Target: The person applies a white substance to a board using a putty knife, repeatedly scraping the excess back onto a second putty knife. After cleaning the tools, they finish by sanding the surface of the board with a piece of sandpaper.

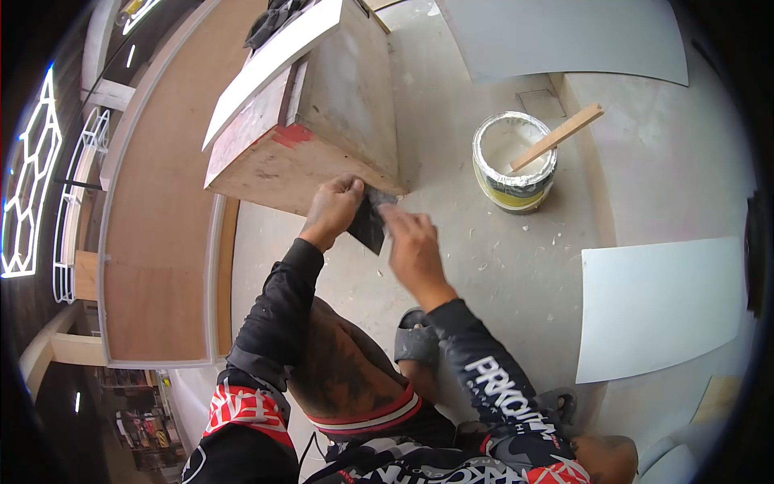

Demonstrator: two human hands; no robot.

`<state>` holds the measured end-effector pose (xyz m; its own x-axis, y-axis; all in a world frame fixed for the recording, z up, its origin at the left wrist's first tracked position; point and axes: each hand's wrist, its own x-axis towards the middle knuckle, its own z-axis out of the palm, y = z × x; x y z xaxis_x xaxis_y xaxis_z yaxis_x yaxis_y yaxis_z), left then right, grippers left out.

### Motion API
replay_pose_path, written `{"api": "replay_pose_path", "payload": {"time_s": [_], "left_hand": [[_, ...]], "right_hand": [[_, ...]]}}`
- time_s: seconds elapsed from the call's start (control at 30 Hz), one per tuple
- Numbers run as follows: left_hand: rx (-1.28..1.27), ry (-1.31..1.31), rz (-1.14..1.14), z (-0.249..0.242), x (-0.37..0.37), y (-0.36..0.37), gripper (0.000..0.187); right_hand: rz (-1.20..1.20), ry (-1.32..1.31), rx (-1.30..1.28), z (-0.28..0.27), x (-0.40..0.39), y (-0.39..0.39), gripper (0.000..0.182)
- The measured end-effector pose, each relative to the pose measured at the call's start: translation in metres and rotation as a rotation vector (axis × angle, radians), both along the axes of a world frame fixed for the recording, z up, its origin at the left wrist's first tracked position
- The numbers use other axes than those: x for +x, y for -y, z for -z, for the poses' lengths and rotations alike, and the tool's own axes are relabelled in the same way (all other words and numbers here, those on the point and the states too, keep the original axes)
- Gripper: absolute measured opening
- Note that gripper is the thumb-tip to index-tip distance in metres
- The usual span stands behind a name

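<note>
My left hand (pixel 334 208) is closed, its thumb and fingers pinching the upper left edge of a black sheet that looks like sandpaper (pixel 368 230). On the other side, my right hand (pixel 415 250) has curled fingers at the sheet's upper right edge; they are slightly blurred and seem to grip it. The sheet hangs tilted between both hands, just below the near lower edge of a wooden box (pixel 343 121). Red paint and pale patches mark the box's surface, and a white board (pixel 270 73) lies along its top.
A paint bucket (pixel 516 198) with a white-coated rim stands to the right, a wooden stick (pixel 564 133) leaning out of it. Pale panels lie at the right (pixel 661 310) and far right (pixel 572 36). A framed brown panel (pixel 157 234) is at the left.
</note>
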<state>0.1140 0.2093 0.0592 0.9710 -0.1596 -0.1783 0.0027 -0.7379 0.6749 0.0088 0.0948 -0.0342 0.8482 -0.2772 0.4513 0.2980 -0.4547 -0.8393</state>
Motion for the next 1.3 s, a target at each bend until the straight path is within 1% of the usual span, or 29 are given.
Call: {"api": "replay_pose_path", "payload": {"time_s": [0.03, 0.07, 0.1, 0.17, 0.23, 0.27, 0.3, 0.37, 0.4, 0.5, 0.6, 0.67, 0.7, 0.77, 0.8, 0.83, 0.87, 0.9, 0.93, 0.97, 1.0, 1.03, 1.07, 1.1, 1.13, 1.17, 1.23, 1.27, 1.3], "left_hand": [[0.11, -0.032, 0.049, 0.003, 0.002, -0.001, 0.025], [0.132, -0.002, 0.06, 0.003, 0.0, 0.001, 0.026], [0.128, 0.002, 0.069, 0.005, 0.002, 0.002, 0.026], [0.13, 0.27, 0.011, 0.007, 0.007, 0.002, 0.026], [0.067, 0.195, 0.012, 0.0, 0.004, 0.006, 0.027], [0.01, 0.123, 0.026, -0.004, 0.002, 0.009, 0.027], [0.015, 0.127, 0.023, -0.003, 0.005, 0.005, 0.027], [0.055, 0.123, 0.084, -0.001, 0.012, -0.004, 0.027], [0.053, 0.151, 0.051, -0.003, 0.01, -0.004, 0.026], [0.074, 0.276, -0.025, 0.003, 0.015, -0.002, 0.023], [0.018, 0.297, -0.055, 0.001, 0.017, -0.003, 0.022], [0.079, -0.021, 0.053, -0.012, 0.01, 0.005, 0.021], [0.08, -0.012, 0.061, -0.011, 0.006, 0.006, 0.021], [0.045, 0.093, 0.08, -0.006, 0.004, 0.006, 0.023], [0.077, 0.218, 0.094, -0.003, 0.006, 0.007, 0.02], [0.072, 0.234, 0.097, -0.005, 0.002, 0.012, 0.02], [0.09, 0.322, 0.111, -0.007, -0.007, 0.017, 0.021], [0.109, 0.41, 0.127, -0.006, -0.015, 0.022, 0.025], [0.095, 0.536, 0.332, 0.002, -0.021, 0.023, 0.033], [0.08, 0.659, 0.544, 0.005, -0.028, 0.029, 0.043], [0.107, 0.603, 0.633, 0.01, -0.041, 0.035, 0.049], [0.133, 0.545, 0.721, 0.007, -0.058, 0.046, 0.056], [0.159, 0.659, 0.897, 0.005, -0.068, 0.052, 0.063], [0.188, 0.771, 1.072, 0.006, -0.075, 0.056, 0.07], [0.163, 0.756, 1.11, 0.014, -0.076, 0.058, 0.077], [0.186, 0.749, 1.076, 0.015, -0.079, 0.062, 0.075], [0.098, 0.698, 0.949, 0.017, -0.073, 0.067, 0.068], [0.035, 0.631, 0.812, 0.029, -0.058, 0.064, 0.063], [-0.026, 0.563, 0.676, 0.043, -0.035, 0.06, 0.057]], "right_hand": [[0.03, -0.037, -0.012, 0.013, 0.01, 0.011, 0.042], [-0.02, -0.092, 0.07, 0.022, 0.016, 0.024, 0.042], [0.045, -0.041, 0.043, 0.03, 0.016, 0.03, 0.042], [0.025, -0.086, 0.053, 0.011, 0.004, 0.028, 0.043], [-0.053, 0.063, 0.054, 0.004, -0.001, 0.008, 0.042], [-0.053, 0.047, 0.043, -0.003, -0.005, -0.001, 0.04], [-0.056, 0.052, 0.049, 0.007, 0.001, 0.0, 0.04], [0.044, -0.099, 0.098, 0.041, 0.016, 0.012, 0.04], [0.09, -0.068, 0.064, 0.041, 0.016, 0.026, 0.039], [0.024, 0.025, 0.049, 0.005, 0.002, 0.031, 0.04], [-0.089, 0.048, 0.005, -0.017, -0.008, 0.006, 0.042], [-0.045, -0.023, 0.061, 0.016, 0.008, 0.015, 0.04], [0.008, -0.102, 0.117, 0.036, 0.016, 0.026, 0.038], [-0.005, -0.4, 0.443, 0.064, 0.019, 0.048, 0.031], [0.034, -0.4, 0.753, 0.085, 0.023, 0.051, 0.027], [0.056, -0.401, 1.055, 0.099, 0.027, 0.051, 0.024], [-0.072, -0.431, 1.691, 0.057, 0.011, 0.068, 0.018], [-0.031, -0.453, 1.926, 0.056, 0.011, 0.07, 0.009], [-0.305, -0.434, 2.19, 0.078, 0.012, 0.068, 0.011], [-0.604, -0.399, 2.432, 0.078, 0.012, 0.069, 0.016], [-0.507, -0.55, 2.512, 0.078, 0.014, 0.066, 0.023], [-0.507, -0.542, 2.506, 0.06, 0.007, 0.06, 0.023], [-0.391, -0.324, 1.805, 0.046, -0.003, 0.052, 0.019], [-0.262, -0.127, 1.102, 0.039, -0.01, 0.045, 0.021], [-0.26, -0.119, 1.097, 0.04, -0.01, 0.04, 0.021], [-0.257, -0.071, 0.954, 0.046, -0.005, 0.032, 0.021], [-0.247, 0.022, 0.669, 0.054, 0.003, 0.026, 0.023], [-0.244, 0.025, 0.667, 0.056, 0.0, 0.034, 0.023], [-0.636, -0.298, 1.401, 0.061, -0.003, 0.048, 0.02]]}}
